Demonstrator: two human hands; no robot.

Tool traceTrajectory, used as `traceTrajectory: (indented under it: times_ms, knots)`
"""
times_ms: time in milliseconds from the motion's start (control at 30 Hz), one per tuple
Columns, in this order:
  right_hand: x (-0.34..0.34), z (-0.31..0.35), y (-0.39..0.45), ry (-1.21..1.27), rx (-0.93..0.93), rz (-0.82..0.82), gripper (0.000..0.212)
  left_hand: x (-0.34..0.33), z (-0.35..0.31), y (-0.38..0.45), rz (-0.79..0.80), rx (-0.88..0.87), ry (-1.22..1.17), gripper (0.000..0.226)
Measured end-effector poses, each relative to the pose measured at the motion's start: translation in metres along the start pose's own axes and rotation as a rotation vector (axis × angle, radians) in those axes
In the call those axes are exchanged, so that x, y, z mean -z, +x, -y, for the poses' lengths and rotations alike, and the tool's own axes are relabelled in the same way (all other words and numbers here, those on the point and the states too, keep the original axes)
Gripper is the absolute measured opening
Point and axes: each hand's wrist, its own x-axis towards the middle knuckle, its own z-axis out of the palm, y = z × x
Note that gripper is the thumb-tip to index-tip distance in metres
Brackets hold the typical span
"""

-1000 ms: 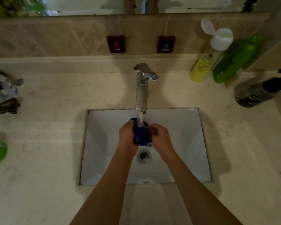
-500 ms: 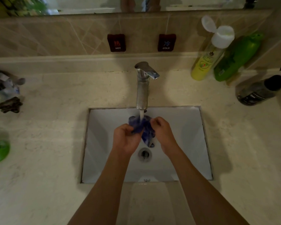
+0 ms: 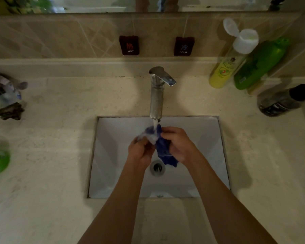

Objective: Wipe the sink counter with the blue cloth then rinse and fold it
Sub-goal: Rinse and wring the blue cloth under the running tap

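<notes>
- Step in hand: rinse. Blue cloth (image 3: 163, 148) bunched betw. both hands, held over the sink (image 3: 208, 138) basin, top fold right under the water stream (image 3: 155, 125) from the tap (image 3: 157, 95).
- Left hand (image 3: 141, 149): grip clenched on the pale, wet upper fold of cloth. Right hand (image 3: 179, 145): grip clenched on the darker bulk; a tail of cloth hangs below the grip, just above the drain (image 3: 157, 167).
- Wiping looks done (judgement only; bench (image 3: 60, 138) shows no cloth on it). Fold not yet begun.
- Next move calls for: work cloth under stream, squeeze water out over basin, shut tap, then open cloth flat for folding. Needs one grip freed for the tap lever, which sits beyond the grip, above the spout.
- Room: basin walls well apart from grip on both sides; open white floor to either side of the forearms.
- Edges: spout tip close above the grip, so little headroom. Bottles (image 3: 239, 67) far right of grip, clutter (image 3: 5, 101) far left; both clear of the motion.
- Bare bench strip nearest the body, below the grip: likely spot for folding.
</notes>
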Motion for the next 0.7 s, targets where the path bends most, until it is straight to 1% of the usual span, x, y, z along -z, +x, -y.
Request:
traceTrajectory:
  times_ms: [67, 100, 133, 200, 233, 300, 367, 433, 467, 533, 567, 600, 700]
  knots:
    - [0.002, 0.001, -0.002, 0.040, 0.003, 0.073, 0.019, 0.001, -0.004, 0.008, -0.086, -0.016, 0.104, 0.059]
    - [0.002, 0.001, -0.003, 0.043, 0.007, 0.079, 0.019, 0.003, -0.004, 0.017, -0.076, -0.011, 0.138, 0.070]
    - [0.001, 0.001, -0.002, 0.041, 0.006, 0.065, 0.020, 0.003, -0.006, 0.016, -0.037, -0.002, 0.139, 0.073]
    - [-0.002, 0.000, 0.001, 0.016, 0.005, 0.002, 0.015, -0.003, -0.007, -0.001, 0.045, -0.020, 0.129, 0.062]
    - [-0.004, -0.002, 0.003, -0.007, -0.001, -0.035, 0.013, -0.006, -0.006, -0.007, 0.067, -0.040, 0.165, 0.057]
    - [-0.009, -0.005, 0.006, -0.060, -0.025, -0.090, 0.013, -0.008, 0.000, -0.007, 0.065, -0.092, 0.262, 0.058]
    - [-0.013, -0.007, 0.007, -0.072, -0.068, -0.123, 0.009, -0.009, 0.001, -0.007, -0.017, -0.165, 0.333, 0.051]
    - [-0.014, -0.004, 0.011, -0.052, -0.142, -0.166, 0.009, -0.009, -0.001, -0.007, -0.130, -0.259, 0.433, 0.031]
    - [-0.015, 0.001, 0.014, -0.045, -0.204, -0.180, 0.010, -0.007, -0.003, -0.007, -0.159, -0.303, 0.460, 0.024]
    - [-0.015, 0.007, 0.017, -0.032, -0.318, -0.155, 0.008, -0.006, -0.009, -0.007, -0.144, -0.358, 0.487, 0.024]
    - [-0.014, 0.009, 0.019, 0.003, -0.339, -0.134, 0.006, -0.005, -0.012, -0.007, -0.116, -0.378, 0.523, 0.028]
    - [-0.012, 0.008, 0.020, 0.055, -0.337, -0.127, 0.009, -0.003, -0.015, -0.007, -0.088, -0.407, 0.587, 0.033]
    - [-0.005, 0.003, 0.021, 0.375, -0.363, -0.102, 0.014, 0.001, -0.022, -0.005, -0.016, -0.527, 0.879, 0.042]
